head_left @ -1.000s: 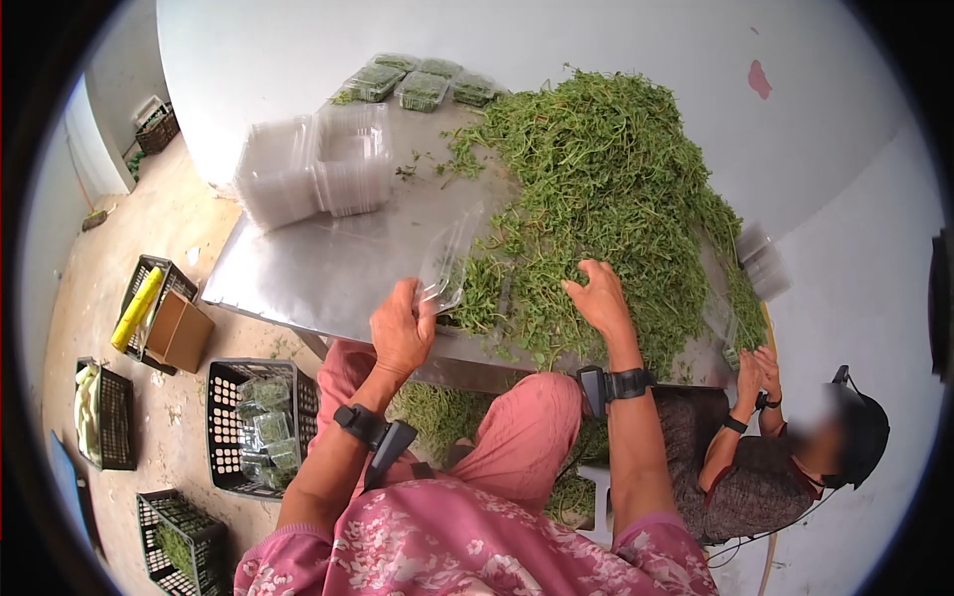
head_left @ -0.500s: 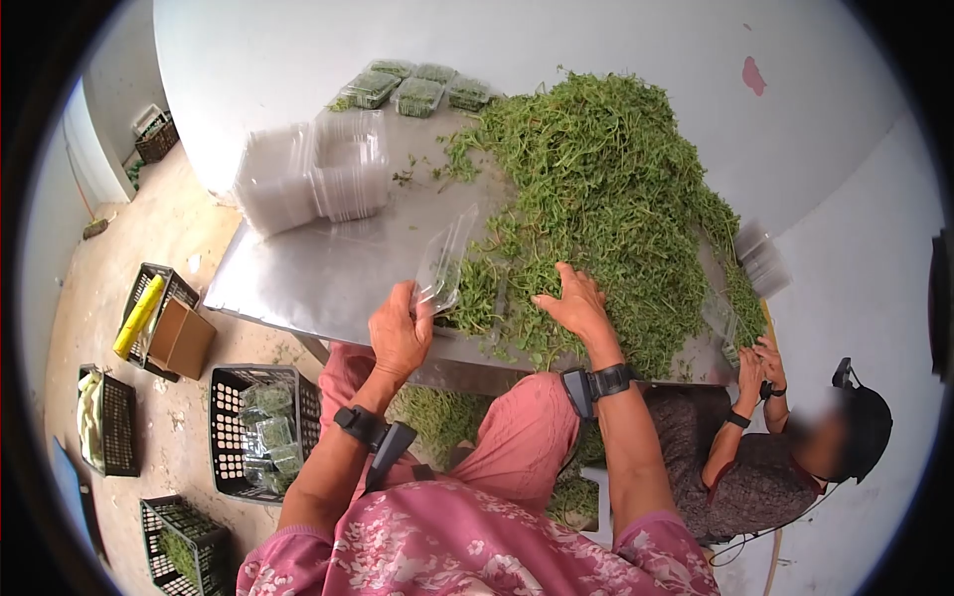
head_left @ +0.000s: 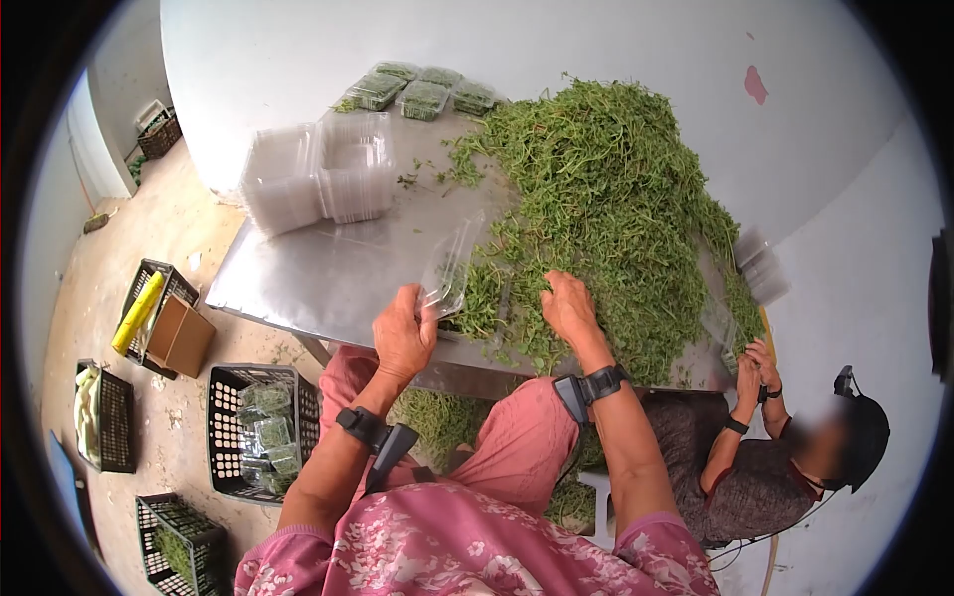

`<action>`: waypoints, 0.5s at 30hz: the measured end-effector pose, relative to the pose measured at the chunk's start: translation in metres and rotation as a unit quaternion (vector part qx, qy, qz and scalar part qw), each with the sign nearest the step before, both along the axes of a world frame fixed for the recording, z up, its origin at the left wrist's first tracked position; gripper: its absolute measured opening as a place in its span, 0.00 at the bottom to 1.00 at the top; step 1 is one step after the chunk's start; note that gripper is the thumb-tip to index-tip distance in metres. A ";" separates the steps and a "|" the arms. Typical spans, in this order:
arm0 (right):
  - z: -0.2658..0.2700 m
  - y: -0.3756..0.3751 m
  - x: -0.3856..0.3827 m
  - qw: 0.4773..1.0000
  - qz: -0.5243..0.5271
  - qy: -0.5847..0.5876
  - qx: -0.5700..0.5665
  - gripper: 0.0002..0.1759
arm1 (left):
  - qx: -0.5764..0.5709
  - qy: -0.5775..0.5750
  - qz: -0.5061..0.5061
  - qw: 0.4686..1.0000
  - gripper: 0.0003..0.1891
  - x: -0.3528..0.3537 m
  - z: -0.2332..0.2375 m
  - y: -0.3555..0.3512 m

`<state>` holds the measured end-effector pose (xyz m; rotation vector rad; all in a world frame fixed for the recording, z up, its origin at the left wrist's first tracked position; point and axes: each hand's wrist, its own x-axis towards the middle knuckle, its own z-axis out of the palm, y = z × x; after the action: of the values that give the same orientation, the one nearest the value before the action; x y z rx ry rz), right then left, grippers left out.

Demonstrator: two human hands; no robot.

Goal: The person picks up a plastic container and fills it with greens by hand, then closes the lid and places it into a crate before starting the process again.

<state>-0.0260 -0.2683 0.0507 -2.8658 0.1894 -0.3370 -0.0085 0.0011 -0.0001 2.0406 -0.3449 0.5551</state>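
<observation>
My left hand (head_left: 404,333) is closed on the edge of a clear plastic container (head_left: 452,268), whose lid stands tilted up. Greens lie in and around the container's right part, beside the large heap of leafy greens (head_left: 606,189). At the near edge of the heap is my right hand (head_left: 570,306), its fingers curled down at the greens; whether any stems are between them is hidden. Stacked empty clear containers (head_left: 318,177) stand on the metal table (head_left: 288,278) to the left. Several filled, closed containers (head_left: 422,97) sit at the table's back.
A co-worker (head_left: 765,467) sits at the right, hands (head_left: 755,375) by the table corner near a clear container. On the floor at left are a black crate (head_left: 260,432) of filled packs, other crates (head_left: 106,417) and a cardboard box (head_left: 181,336). More greens (head_left: 437,422) lie under the table.
My right hand has moved slightly left, and its spread fingers have curled in at the greens. My left hand still holds the container in nearly the same place.
</observation>
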 end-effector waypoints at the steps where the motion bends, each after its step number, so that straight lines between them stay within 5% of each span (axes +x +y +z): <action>1: -0.002 -0.003 0.001 1.000 0.000 -0.025 0.005 0.20 | -0.003 0.000 -0.002 1.000 0.12 0.000 0.000 0.000; 7: 0.001 -0.027 0.003 0.993 -0.005 -0.100 0.066 0.17 | -0.006 0.012 -0.006 1.000 0.12 0.000 0.001 0.000; 11: 0.014 -0.034 0.000 0.977 -0.068 -0.050 0.196 0.14 | -0.008 0.014 -0.007 1.000 0.12 0.000 0.002 0.000; 15: -0.005 -0.057 0.002 0.976 -0.058 -0.054 0.203 0.19 | -0.012 0.020 -0.008 1.000 0.12 0.000 0.002 0.000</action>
<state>-0.0240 -0.3249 0.0455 -2.4316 0.3621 -0.4213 -0.0083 0.0011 0.0019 2.0210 -0.3291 0.5045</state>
